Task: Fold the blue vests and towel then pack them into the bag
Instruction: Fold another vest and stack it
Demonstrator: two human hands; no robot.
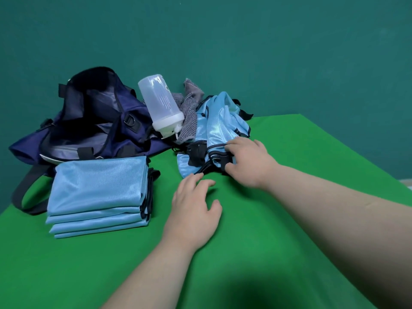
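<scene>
Several folded vests are sitting in a stack (pixel 98 192) just in front of the bag (pixel 89 121), which is gaping open. The unfolded pile (pixel 223 121) is lying beside the towel (pixel 189 112) and bottle (pixel 160 103), far side of the table (pixel 289 219). Right hand (pixel 247 163) is curling fingers and thumb round the pile's black-trimmed near edge. Left hand (pixel 196 206) is hovering just beside it, fingers loose, holding nothing. Judgement: fabric is looking light, limp, slick; the bound trim is offering the surest hold

Single head-worn view, facing forward and down, close over green table (pixel 289 219)
</scene>
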